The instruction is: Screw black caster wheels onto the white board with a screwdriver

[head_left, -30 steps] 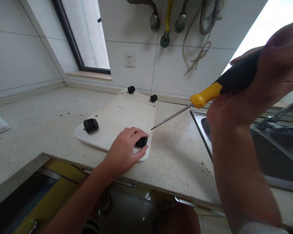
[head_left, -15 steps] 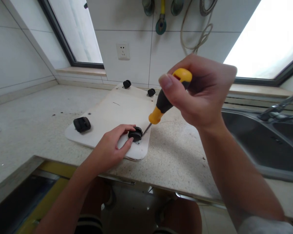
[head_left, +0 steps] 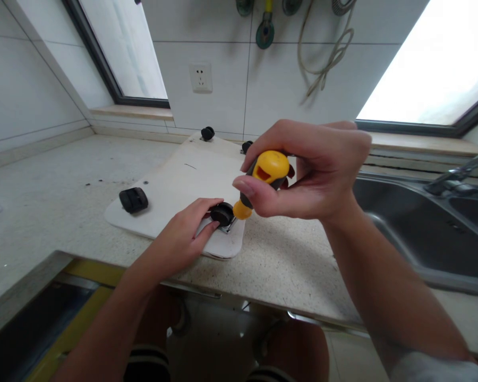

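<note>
My left hand (head_left: 189, 228) pinches a black caster wheel (head_left: 222, 213) at the near right corner of a white board (head_left: 175, 185). In my right hand (head_left: 308, 167) is a screwdriver (head_left: 271, 167) with a yellow and dark grey handle. Its shaft slants down to the metal plate (head_left: 226, 229) at the caster's base; whether the tip sits in a screw is too small to tell. Another black caster (head_left: 133, 200) stands at the board's near left corner. Two more show at the far end, one (head_left: 207, 133) on the left and one (head_left: 247, 146) partly behind my right hand.
The board lies on a speckled stone countertop (head_left: 295, 254). A steel sink (head_left: 406, 228) with a faucet (head_left: 454, 180) is on the right. An open drawer (head_left: 83, 276) sits below the counter at left. A wall socket (head_left: 201, 78) and a hanging cord (head_left: 334, 55) are behind.
My right hand has come lower and to the left, and the screwdriver now stands steeper over the caster plate. The caster in my left hand has turned slightly. The view has shifted a little.
</note>
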### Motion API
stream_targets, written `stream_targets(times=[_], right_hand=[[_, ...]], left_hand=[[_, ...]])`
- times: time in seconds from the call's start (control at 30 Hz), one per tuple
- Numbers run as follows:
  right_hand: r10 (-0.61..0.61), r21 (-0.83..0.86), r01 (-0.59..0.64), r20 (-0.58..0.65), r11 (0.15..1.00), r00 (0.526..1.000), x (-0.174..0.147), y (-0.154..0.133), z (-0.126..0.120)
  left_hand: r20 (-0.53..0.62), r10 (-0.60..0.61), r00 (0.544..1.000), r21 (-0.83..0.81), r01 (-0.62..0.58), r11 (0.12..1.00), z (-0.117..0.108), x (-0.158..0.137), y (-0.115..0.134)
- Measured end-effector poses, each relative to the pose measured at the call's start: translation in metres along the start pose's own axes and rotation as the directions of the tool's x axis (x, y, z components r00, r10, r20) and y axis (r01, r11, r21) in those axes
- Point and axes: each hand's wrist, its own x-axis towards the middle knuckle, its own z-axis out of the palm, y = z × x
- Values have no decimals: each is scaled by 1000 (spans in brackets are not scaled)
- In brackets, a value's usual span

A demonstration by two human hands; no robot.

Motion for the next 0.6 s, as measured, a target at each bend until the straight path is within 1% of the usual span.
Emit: stream_targets(times=[0.13, 0.23, 0.3, 0.47, 0.53, 0.6], right_hand=[[9, -18, -9, 25, 1000, 1000, 0, 3, 4], [-62, 0, 62, -3, 998, 998, 0, 5, 8], [-116, 29, 117, -18, 993, 993, 1, 7, 10], [-155, 57, 158, -62, 986, 986, 2, 8, 13], [-130, 32, 132, -58, 991, 990, 2, 8, 13], [-71, 6, 71, -19, 997, 997, 2, 8, 12]], left_hand=[[-5, 31, 1000, 22, -31, 999, 1, 1, -2], [-27, 60, 998, 26, -59, 998, 2, 1, -3], [-27, 57, 998, 18, -57, 998, 2, 2, -2], [-7, 47, 999, 8, -47, 999, 1, 2, -1], [-8, 48, 999, 9, -48, 999, 1, 3, 0], [-12, 46, 999, 6, -46, 999, 2, 2, -1]])
